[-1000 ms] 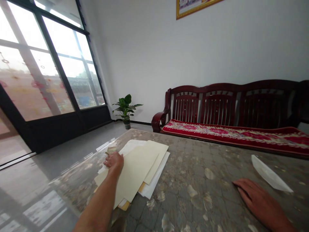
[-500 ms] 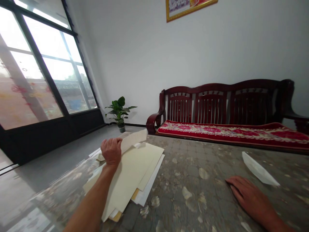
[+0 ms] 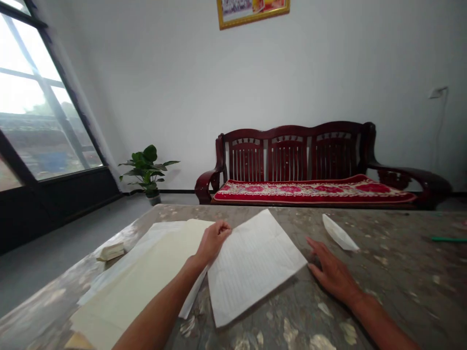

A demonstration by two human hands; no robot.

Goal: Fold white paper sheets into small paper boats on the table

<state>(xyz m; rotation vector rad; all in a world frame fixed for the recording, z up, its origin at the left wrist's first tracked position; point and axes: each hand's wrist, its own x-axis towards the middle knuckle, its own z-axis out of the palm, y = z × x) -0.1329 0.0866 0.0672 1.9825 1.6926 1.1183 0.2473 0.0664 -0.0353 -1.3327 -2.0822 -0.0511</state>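
Sitting room: wooden sofa (image 3: 288, 158), potted plant (image 3: 146, 167), framed picture (image 3: 251, 10)

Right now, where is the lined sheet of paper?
In the head view, the lined sheet of paper lies unfolded on the patterned tabletop, between the left hand and the right hand.

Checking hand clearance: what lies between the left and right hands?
In the head view, a lined paper sheet lies between the left hand and right hand.
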